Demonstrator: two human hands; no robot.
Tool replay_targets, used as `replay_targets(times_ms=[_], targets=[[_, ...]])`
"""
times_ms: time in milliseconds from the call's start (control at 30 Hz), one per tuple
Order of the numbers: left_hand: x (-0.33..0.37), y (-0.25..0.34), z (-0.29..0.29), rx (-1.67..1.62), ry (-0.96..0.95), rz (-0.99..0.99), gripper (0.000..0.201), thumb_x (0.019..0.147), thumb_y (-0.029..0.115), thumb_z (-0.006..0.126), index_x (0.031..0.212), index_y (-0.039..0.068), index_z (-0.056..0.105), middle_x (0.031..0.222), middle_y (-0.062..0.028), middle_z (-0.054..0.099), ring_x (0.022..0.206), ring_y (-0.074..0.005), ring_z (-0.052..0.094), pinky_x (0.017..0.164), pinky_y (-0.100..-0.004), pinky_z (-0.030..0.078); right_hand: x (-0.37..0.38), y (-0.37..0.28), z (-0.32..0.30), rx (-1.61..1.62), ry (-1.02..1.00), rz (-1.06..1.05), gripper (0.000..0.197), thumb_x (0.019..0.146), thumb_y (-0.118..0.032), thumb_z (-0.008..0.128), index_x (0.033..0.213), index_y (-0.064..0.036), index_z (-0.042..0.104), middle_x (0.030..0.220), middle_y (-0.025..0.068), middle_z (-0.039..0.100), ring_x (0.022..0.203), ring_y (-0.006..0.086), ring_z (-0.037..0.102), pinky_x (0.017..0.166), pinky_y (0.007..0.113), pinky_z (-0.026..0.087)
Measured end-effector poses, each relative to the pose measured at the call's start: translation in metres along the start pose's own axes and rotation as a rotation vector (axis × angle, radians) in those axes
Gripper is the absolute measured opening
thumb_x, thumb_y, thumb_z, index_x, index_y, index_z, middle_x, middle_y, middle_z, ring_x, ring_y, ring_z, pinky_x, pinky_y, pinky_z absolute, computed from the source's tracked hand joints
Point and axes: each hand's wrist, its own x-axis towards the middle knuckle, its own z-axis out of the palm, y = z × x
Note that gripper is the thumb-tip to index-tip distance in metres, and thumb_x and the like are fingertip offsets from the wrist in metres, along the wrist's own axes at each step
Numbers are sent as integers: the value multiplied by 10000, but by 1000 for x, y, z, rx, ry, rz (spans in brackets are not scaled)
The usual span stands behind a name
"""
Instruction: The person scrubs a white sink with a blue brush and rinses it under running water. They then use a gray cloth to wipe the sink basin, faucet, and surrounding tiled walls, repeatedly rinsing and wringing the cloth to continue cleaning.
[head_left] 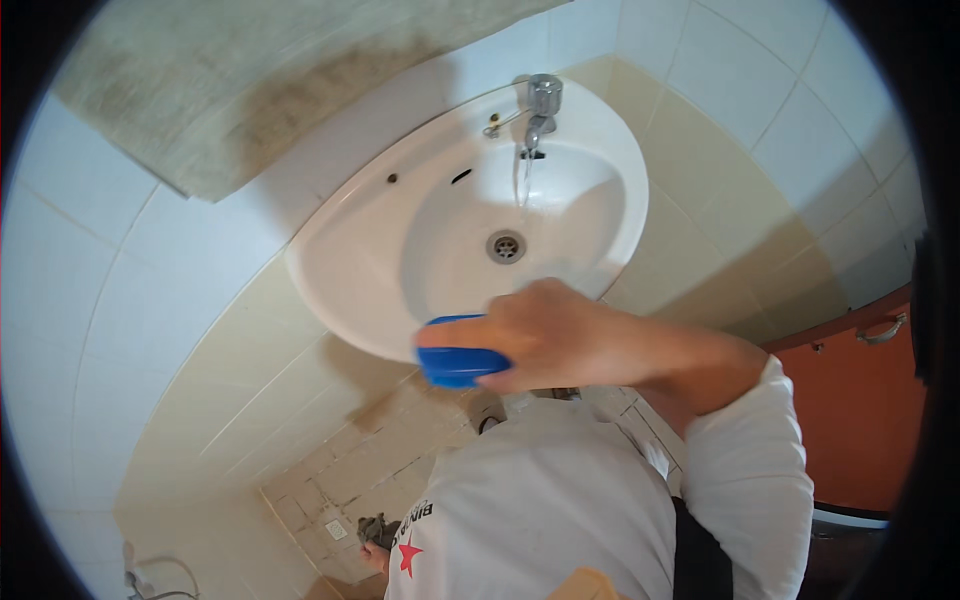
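Observation:
My right hand [548, 335] is closed around a smooth blue plastic object [462, 366], held over the near rim of the white washbasin [345, 285]. Its underside is hidden, so I cannot tell its exact kind. Low on the left, beside my body, a small part of my left hand [377, 556] shows, closed on a crumpled dark grey-green cloth [373, 528]. A thin stream of water [523, 185] runs from the chrome tap [541, 110] into the basin, beyond my right hand. The round metal drain [506, 247] lies uncovered.
A grey, marked panel [220, 90] juts from the wall at upper left. Tiled walls [740, 85] surround the basin. An orange-red cabinet [850, 410] with a metal handle stands at right. Below lies a tiled floor with a small square drain cover [336, 529].

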Motion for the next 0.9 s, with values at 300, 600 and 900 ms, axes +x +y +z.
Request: replay_targets(times_ms=[300,600,900], targets=[[-84,25,34,102,-3,-29,455,877,346,543,1146,-19,574,1089,-224,628,981,-339,596,880,-403,458,-65,176,-123,-692,433,509,691,692,-262,726,1338,-352,499,734,151,651,698,346,651,638,419,532],[-113,72,79,87,-58,39,462,878,352,544,1155,-17,567,1100,-221,622,992,-337,592,886,-406,458,9,233,-189,-696,362,477,671,735,-227,694,1362,-339,483,938,126,684,853,316,662,725,429,537],[-122,83,93,84,-89,33,470,879,359,544,1163,-16,559,1111,-219,615,1003,-336,589,892,-409,458,-36,179,-158,-724,207,574,654,702,-209,716,1323,-303,537,840,138,682,766,336,668,694,432,539]])
